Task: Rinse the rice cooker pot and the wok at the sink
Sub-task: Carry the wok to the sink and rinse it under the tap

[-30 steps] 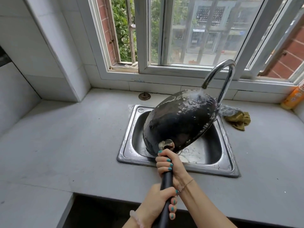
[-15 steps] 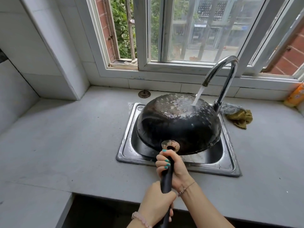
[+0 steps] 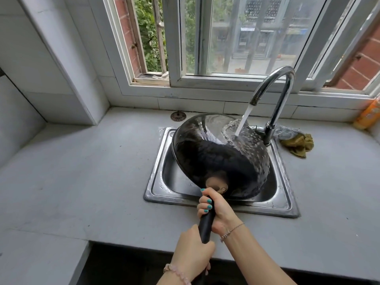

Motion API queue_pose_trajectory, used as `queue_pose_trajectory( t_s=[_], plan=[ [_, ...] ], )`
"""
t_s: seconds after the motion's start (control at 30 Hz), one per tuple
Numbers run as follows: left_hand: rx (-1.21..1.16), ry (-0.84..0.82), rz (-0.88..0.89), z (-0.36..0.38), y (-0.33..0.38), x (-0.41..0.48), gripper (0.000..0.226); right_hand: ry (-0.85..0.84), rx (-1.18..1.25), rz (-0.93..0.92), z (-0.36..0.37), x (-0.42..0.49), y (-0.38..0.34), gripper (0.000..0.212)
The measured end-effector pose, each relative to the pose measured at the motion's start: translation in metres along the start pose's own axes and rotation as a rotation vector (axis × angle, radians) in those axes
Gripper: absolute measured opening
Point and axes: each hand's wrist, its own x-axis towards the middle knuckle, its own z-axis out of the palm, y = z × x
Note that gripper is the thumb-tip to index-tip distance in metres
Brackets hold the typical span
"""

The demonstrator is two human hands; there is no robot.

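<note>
A black wok [image 3: 218, 161] hangs tilted over the steel sink [image 3: 156, 182], its underside up and its open side facing left. Water from the curved chrome tap [image 3: 275, 93] falls on its upper right part and splashes. My right hand [image 3: 218, 210] grips the black handle just below the wok's rivet plate. My left hand [image 3: 193, 254] grips the same handle lower down, near the counter's front edge. No rice cooker pot is in view.
A grey counter [image 3: 82, 182] surrounds the sink. A yellow-green rag [image 3: 298, 142] lies right of the tap base. An orange bottle [image 3: 368, 116] stands at the far right by the window sill. A round drain cover [image 3: 178, 116] lies behind the sink.
The wok has rolled on its handle: from tilted right, through dome-up, to tilted left. The water now lands on its right side. Both hands kept their hold.
</note>
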Motion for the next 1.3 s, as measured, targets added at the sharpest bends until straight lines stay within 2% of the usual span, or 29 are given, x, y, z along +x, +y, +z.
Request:
queue_pose_trajectory(
  t_s=[0.2,0.3,0.63,0.97,1.13,1.3],
  plan=[
    [-0.306,-0.115,0.012,-0.002,0.008,-0.007,0.009,0.147,-0.172,-0.165,0.006,-0.005,0.001,0.029],
    [-0.383,-0.151,0.019,-0.003,0.011,-0.01,0.01,0.192,-0.242,-0.219,0.011,-0.009,0.0,0.026],
    [-0.252,-0.14,0.091,0.0,-0.001,-0.011,0.015,0.262,-0.345,-0.299,0.011,-0.022,0.013,0.027],
    [-0.386,-0.145,0.166,-0.02,-0.018,-0.013,0.006,0.253,-0.409,-0.37,0.034,-0.017,0.023,0.033],
    [-0.448,-0.234,0.163,-0.026,-0.018,-0.013,0.011,0.263,-0.403,-0.383,0.038,-0.017,0.021,0.029],
    [-0.425,-0.212,0.181,-0.032,-0.012,-0.014,0.012,0.248,-0.368,-0.395,0.039,-0.016,0.014,0.029]
  ],
)
